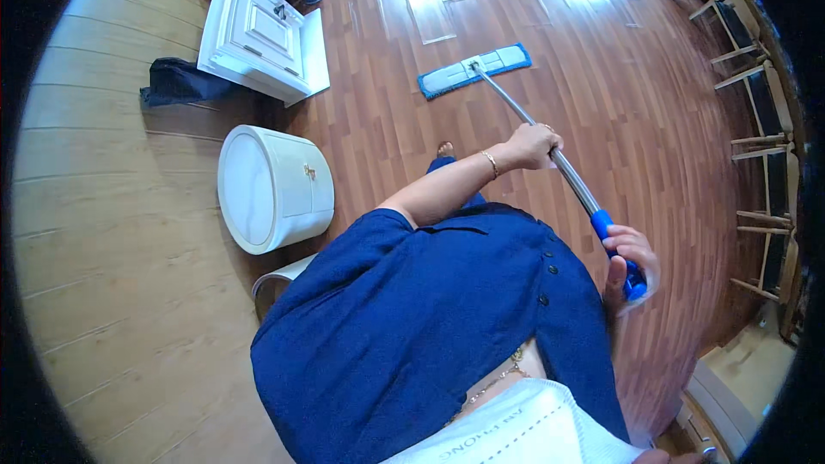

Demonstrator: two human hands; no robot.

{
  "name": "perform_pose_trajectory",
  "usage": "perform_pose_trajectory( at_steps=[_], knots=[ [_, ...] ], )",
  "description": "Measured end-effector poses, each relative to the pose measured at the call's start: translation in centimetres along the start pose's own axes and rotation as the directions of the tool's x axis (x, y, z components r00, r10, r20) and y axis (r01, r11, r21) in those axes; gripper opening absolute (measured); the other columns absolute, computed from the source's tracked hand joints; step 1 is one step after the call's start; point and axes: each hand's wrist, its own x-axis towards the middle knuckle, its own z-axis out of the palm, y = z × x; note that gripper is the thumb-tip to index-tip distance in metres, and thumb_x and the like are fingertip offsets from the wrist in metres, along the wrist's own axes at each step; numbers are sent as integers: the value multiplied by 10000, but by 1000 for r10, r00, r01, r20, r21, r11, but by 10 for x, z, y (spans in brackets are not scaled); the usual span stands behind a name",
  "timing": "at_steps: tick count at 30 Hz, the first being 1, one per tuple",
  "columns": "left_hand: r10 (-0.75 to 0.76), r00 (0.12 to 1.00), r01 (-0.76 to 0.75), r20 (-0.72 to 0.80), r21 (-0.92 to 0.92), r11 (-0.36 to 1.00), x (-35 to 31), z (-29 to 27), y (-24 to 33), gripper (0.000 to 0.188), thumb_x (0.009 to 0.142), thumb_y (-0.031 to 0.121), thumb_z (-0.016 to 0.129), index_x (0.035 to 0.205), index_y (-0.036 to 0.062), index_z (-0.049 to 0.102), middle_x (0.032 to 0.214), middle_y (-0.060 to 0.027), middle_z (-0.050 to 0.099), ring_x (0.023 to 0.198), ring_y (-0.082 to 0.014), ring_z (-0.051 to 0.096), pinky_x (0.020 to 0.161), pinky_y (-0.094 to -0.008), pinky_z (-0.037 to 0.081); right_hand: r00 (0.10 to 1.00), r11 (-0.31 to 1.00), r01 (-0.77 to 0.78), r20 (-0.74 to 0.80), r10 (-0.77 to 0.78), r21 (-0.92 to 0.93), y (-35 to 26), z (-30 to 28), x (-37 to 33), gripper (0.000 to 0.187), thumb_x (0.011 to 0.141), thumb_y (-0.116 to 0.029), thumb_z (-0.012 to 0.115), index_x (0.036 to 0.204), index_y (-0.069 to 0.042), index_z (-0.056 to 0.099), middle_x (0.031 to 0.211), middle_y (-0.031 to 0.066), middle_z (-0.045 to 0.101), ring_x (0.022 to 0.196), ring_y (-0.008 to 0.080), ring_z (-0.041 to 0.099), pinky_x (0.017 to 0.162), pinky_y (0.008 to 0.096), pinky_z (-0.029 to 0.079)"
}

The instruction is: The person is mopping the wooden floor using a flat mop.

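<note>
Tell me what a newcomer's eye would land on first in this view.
Probably the blue-edged flat mop head on the reddish wood floor, top centre, its metal pole slanting down-right through the left hand to the blue grip at the right hand. Next, likely the white rounded cabinet at left, with a white paneled cabinet above it in the picture.

The floor (387, 120) here is shiny reddish-brown wood planking. A blue-edged flat mop head (455, 76) rests on its far part; a rounded white cabinet (292, 185) stands left, a boxy white cabinet (265, 33) farther off, and wooden chairs (776, 103) along the right.
</note>
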Motion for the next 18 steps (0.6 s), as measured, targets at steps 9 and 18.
perform_pose_trajectory(
  at_steps=[9, 18],
  knots=[
    [-85, 992, 95, -98, 100, 990, 28, -26, -107, 155, 761, 260, 670, 825, 120, 657, 873, -103, 661, 913, -319, 638, 762, -448, 534, 990, 980, -137, 40, 132, 144, 72, 68, 56, 133, 908, -117, 649, 873, -32, 554, 848, 160, 668, 921, 314, 654, 877, 443, 499],
    [-105, 989, 127, -105, 231, 964, 22, -87, -128, 284, 859, 365, 611, 754, 108, 668, 799, -122, 672, 836, -323, 664, 730, -453, 538, 973, 959, -232, 41, 229, 160, 61, 97, 114, 313, 803, -297, 769, 859, -46, 588, 1002, 165, 646, 1053, 349, 599, 947, 474, 443]
  ],
)
